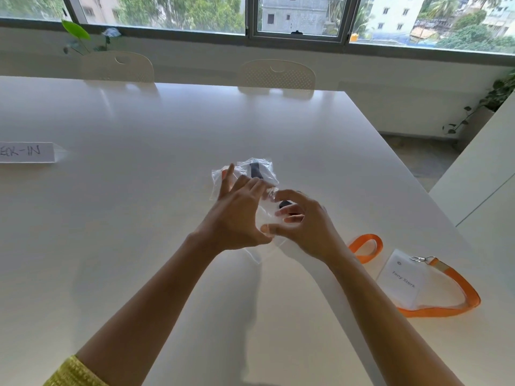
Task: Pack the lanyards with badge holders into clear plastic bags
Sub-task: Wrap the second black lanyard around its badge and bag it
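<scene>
Holding a clear bag between them above the white surface, the left hand and right hand each keep a pinching grip on it; something dark shows inside. Right of the bag lies an orange lanyard with its badge holder.

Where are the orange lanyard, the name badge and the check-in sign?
orange lanyard (461, 284): head view, on the strap right of the badge.
name badge (401, 278): head view, on the card's middle.
check-in sign (26, 152): head view, on its lettered face.
</scene>
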`<state>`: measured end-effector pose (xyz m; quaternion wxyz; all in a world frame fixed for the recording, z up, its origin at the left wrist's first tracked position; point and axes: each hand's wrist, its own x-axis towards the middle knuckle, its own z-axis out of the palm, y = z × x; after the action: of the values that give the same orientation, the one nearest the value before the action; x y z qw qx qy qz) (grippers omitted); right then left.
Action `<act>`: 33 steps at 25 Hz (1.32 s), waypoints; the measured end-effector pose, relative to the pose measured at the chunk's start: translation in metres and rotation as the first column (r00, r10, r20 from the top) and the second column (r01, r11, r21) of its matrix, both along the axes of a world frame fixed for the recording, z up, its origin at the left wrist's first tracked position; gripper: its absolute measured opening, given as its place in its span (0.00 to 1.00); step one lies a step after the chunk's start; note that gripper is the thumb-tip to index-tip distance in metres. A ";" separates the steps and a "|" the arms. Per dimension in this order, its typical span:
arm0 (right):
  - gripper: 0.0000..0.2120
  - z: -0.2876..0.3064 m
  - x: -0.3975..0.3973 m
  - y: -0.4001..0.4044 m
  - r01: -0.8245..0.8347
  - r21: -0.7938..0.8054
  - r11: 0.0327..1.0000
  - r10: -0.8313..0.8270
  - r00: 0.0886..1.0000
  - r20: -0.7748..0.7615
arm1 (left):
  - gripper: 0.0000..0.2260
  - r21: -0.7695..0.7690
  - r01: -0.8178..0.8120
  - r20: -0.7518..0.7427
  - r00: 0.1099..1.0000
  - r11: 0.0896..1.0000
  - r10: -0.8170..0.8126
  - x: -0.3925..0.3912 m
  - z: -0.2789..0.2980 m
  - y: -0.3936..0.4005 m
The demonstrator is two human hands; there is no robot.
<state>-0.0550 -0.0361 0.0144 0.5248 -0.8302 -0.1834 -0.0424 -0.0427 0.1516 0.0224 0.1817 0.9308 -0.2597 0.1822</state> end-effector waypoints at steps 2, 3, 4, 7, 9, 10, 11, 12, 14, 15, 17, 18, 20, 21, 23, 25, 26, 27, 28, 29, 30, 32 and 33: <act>0.13 0.004 0.008 -0.009 0.015 0.047 0.999 -0.014 1.000 -0.026 | 0.30 -0.055 -0.037 -0.042 0.999 0.998 0.035 -0.002 -0.003 0.003; 0.08 0.007 0.014 -0.018 0.060 0.052 0.997 -0.058 0.998 -0.040 | 0.28 -0.066 -0.054 -0.054 0.997 0.996 0.050 -0.002 -0.005 0.006; 0.06 0.010 0.020 -0.029 0.128 0.008 0.992 -0.128 0.990 -0.054 | 0.28 -0.066 -0.071 -0.061 0.996 0.995 0.067 -0.002 -0.006 0.010; 0.15 0.009 0.039 -0.062 0.256 -0.375 0.891 -0.319 0.940 -0.117 | 0.29 -0.041 -0.107 -0.068 0.992 0.993 0.104 -0.003 -0.010 0.016; 0.24 0.000 0.044 -0.067 0.208 -0.527 0.824 -0.358 0.912 -0.201 | 0.30 -0.034 -0.110 -0.078 0.991 0.993 0.107 -0.004 -0.010 0.017; 0.26 -0.004 0.045 -0.065 0.185 -0.541 0.821 -0.360 0.902 -0.237 | 0.30 -0.036 -0.109 -0.081 0.991 0.993 0.106 -0.004 -0.011 0.017; 0.26 -0.007 0.046 -0.063 0.168 -0.538 0.826 -0.354 0.897 -0.263 | 0.30 -0.040 -0.108 -0.080 0.991 0.993 0.105 -0.004 -0.011 0.017; 0.26 -0.011 0.046 -0.061 0.161 -0.533 0.831 -0.350 0.895 -0.276 | 0.30 -0.044 -0.108 -0.083 0.991 0.993 0.104 -0.004 -0.012 0.016; 0.22 -0.014 0.047 -0.058 0.176 -0.523 0.834 -0.362 0.889 -0.279 | 0.31 -0.054 -0.114 -0.099 0.989 0.992 0.108 -0.004 -0.013 0.016; 0.20 -0.015 0.047 -0.057 0.190 -0.516 0.835 -0.377 0.881 -0.286 | 0.32 -0.059 -0.120 -0.107 0.988 0.991 0.113 -0.003 -0.014 0.016; 0.16 -0.017 0.049 -0.055 0.208 -0.511 0.834 -0.407 0.857 -0.317 | 0.34 -0.061 -0.132 -0.122 0.985 0.989 0.124 -0.003 -0.015 0.016; 0.15 -0.017 0.049 -0.054 0.219 -0.503 0.836 -0.418 0.848 -0.325 | 0.34 -0.063 -0.136 -0.131 0.983 0.989 0.127 -0.002 -0.016 0.016; 0.14 -0.018 0.047 -0.053 0.265 -0.443 0.857 -0.424 0.850 -0.312 | 0.34 -0.078 -0.136 -0.154 0.980 0.988 0.123 -0.003 -0.017 0.017; 0.15 -0.018 0.046 -0.054 0.287 -0.399 0.871 -0.421 0.856 -0.302 | 0.35 -0.086 -0.135 -0.164 0.979 0.987 0.120 -0.004 -0.017 0.017; 0.14 -0.018 0.042 -0.055 0.310 -0.332 0.891 -0.407 0.868 -0.283 | 0.36 -0.091 -0.136 -0.172 0.978 0.987 0.118 -0.006 -0.019 0.019; 0.14 -0.019 0.039 -0.056 0.320 -0.280 0.905 -0.396 0.873 -0.284 | 0.36 -0.087 -0.138 -0.169 0.978 0.987 0.122 -0.007 -0.020 0.019; 0.14 -0.019 0.038 -0.057 0.323 -0.253 0.912 -0.390 0.873 -0.291 | 0.35 -0.084 -0.140 -0.166 0.978 0.987 0.125 -0.007 -0.020 0.019; 0.14 -0.018 0.038 -0.057 0.326 -0.231 0.917 -0.385 0.874 -0.298 | 0.35 -0.081 -0.141 -0.163 0.978 0.987 0.127 -0.006 -0.020 0.019; 0.14 -0.017 0.037 -0.058 0.328 -0.217 0.919 -0.382 0.875 -0.298 | 0.34 -0.081 -0.141 -0.162 0.979 0.987 0.126 -0.006 -0.019 0.018; 0.14 -0.016 0.037 -0.058 0.328 -0.210 0.921 -0.379 0.878 -0.291 | 0.34 -0.085 -0.137 -0.162 0.979 0.987 0.122 -0.005 -0.019 0.018; 0.14 -0.016 0.036 -0.058 0.327 -0.199 0.924 -0.374 0.883 -0.283 | 0.33 -0.094 -0.133 -0.164 0.980 0.987 0.117 -0.005 -0.018 0.017; 0.12 -0.010 0.032 -0.057 0.338 -0.147 0.930 -0.366 0.891 -0.268 | 0.32 -0.108 -0.133 -0.168 0.979 0.985 0.114 -0.004 -0.019 0.017; 0.12 -0.005 0.030 -0.055 0.340 -0.107 0.934 -0.356 0.899 -0.256 | 0.32 -0.106 -0.140 -0.168 0.978 0.984 0.121 -0.004 -0.019 0.016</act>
<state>-0.0253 -0.0913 0.0092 0.5037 -0.8628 0.0402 -0.0161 -0.0466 0.1679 0.0035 0.2439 0.9453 -0.1712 0.1329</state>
